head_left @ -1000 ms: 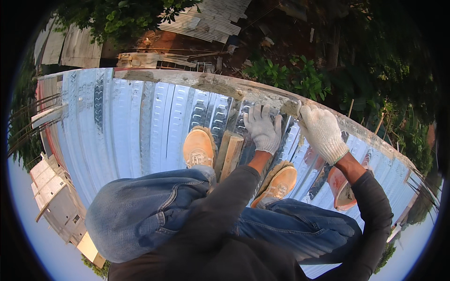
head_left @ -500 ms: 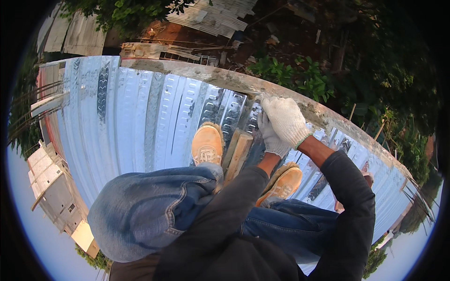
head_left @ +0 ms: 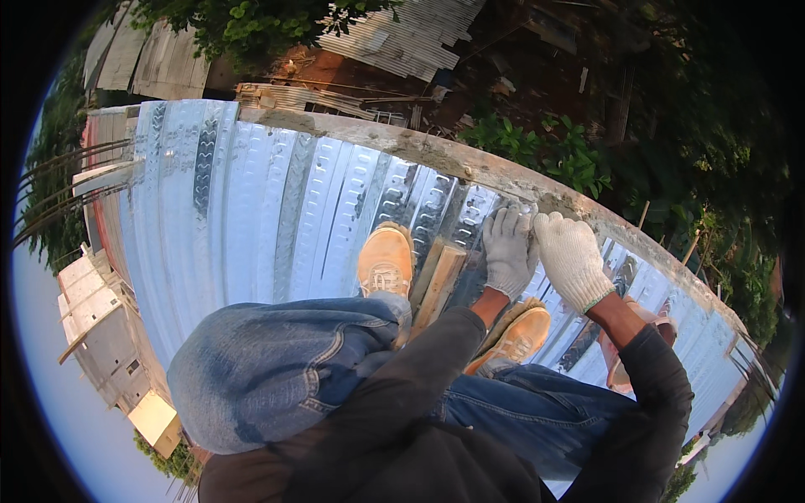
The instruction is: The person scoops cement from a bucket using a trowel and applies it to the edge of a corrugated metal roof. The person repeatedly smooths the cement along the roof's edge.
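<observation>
Corrugated metal sheet [head_left: 251,218] under me, shiny and ribbed. Both gloved hands are down at its far edge by the concrete ledge [head_left: 470,163]: left hand [head_left: 507,251] flat, fingers spread on the sheet, right hand [head_left: 573,258] just beside it, fingers curled over something I can't make out. Wood plank [head_left: 438,281] lies between my tan boots [head_left: 386,261].

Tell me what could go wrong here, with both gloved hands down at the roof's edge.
Both the left hand and right hand reach to the concrete edge, with a drop beyond, so overbalancing seems possible. The corrugated metal sheet looks slick under the shoes. The wooden plank lies loose underfoot.
</observation>
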`<state>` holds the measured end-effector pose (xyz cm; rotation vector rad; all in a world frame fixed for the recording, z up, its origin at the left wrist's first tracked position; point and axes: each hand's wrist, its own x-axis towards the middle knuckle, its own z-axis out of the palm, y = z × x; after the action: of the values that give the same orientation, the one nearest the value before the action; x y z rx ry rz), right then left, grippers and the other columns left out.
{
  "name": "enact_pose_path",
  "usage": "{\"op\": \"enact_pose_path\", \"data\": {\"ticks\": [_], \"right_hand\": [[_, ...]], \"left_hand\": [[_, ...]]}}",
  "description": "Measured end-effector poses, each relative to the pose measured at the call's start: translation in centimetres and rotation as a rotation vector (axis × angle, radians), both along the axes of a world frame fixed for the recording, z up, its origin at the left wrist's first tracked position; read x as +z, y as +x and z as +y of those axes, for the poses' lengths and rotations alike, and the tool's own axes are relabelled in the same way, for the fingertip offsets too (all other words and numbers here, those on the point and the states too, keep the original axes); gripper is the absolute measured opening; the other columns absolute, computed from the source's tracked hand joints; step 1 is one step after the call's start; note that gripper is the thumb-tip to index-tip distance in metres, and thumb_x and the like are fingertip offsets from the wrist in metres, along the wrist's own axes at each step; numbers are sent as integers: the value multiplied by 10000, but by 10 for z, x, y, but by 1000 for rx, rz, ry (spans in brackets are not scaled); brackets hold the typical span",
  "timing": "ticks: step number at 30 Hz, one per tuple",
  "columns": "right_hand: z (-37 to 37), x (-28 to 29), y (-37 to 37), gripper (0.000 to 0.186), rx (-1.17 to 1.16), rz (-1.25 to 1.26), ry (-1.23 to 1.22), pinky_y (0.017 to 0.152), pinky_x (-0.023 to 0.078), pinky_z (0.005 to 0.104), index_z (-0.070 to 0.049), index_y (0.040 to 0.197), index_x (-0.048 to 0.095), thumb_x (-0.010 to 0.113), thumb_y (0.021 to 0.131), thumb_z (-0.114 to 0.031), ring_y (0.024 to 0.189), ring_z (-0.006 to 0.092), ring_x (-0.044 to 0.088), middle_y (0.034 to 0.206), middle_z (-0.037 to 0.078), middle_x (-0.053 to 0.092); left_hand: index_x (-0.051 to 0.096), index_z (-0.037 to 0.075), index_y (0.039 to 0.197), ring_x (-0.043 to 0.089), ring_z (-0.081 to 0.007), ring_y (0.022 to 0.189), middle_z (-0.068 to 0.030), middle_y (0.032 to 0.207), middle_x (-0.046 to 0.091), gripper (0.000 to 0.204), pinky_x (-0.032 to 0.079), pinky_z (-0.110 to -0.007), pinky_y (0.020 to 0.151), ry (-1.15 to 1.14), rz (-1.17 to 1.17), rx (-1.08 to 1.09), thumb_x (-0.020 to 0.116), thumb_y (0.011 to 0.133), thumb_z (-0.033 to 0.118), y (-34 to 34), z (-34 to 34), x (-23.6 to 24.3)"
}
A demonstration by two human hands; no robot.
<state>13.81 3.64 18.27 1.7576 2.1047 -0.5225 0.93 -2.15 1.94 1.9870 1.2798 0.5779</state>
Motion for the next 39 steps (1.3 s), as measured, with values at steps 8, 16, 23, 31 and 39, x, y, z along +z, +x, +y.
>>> {"op": "enact_pose_path", "data": {"ticks": [8, 16, 23, 31, 39], "right_hand": [[51, -3, -37, 432, -22, 74, 82, 769, 653, 469, 41, 1345, 710, 756, 953, -135, 950, 353, 832, 1055, 199, 799], [50, 6, -38, 265, -55, 206, 3, 792, 664, 512, 23, 1181, 735, 733, 963, -128, 906, 423, 822, 1001, 229, 804], [10, 79, 23, 264, -136, 283, 14, 768, 666, 502, -12, 1135, 758, 742, 1008, -243, 927, 395, 834, 999, 214, 813], [-102, 233, 24, 282, -504, 240, 122, 769, 619, 514, -71, 1173, 722, 838, 942, -184, 901, 406, 786, 963, 150, 764], [-134, 251, 7, 341, -844, 311, 74, 711, 622, 477, -60, 1234, 699, 808, 982, -261, 864, 399, 790, 994, 165, 759]], "left_hand": [[510, 16, 1595, 415, -406, 1594, -226, 1683, 480, 727, 269, -600, 1363, -341, -242, 67, 746, 1058, 445, 17, -12, -17], [325, 79, 1751, 456, -267, 1591, -156, 1697, 491, 675, 329, -490, 1378, -927, -976, 216, 612, 1197, 337, 40, -41, -64], [520, 20, 1624, 437, -440, 1545, -209, 1653, 483, 722, 273, -604, 1334, -107, -170, 54, 766, 1015, 318, 40, -16, -46], [589, 41, 1557, 461, -427, 1546, -190, 1611, 558, 562, 332, -588, 1317, -187, -527, 144, 728, 1073, 291, 58, 19, -19], [616, 23, 1552, 516, -438, 1525, -238, 1633, 570, 527, 379, -597, 1294, 251, -268, -40, 681, 1116, 313, 109, 11, 43]]}}
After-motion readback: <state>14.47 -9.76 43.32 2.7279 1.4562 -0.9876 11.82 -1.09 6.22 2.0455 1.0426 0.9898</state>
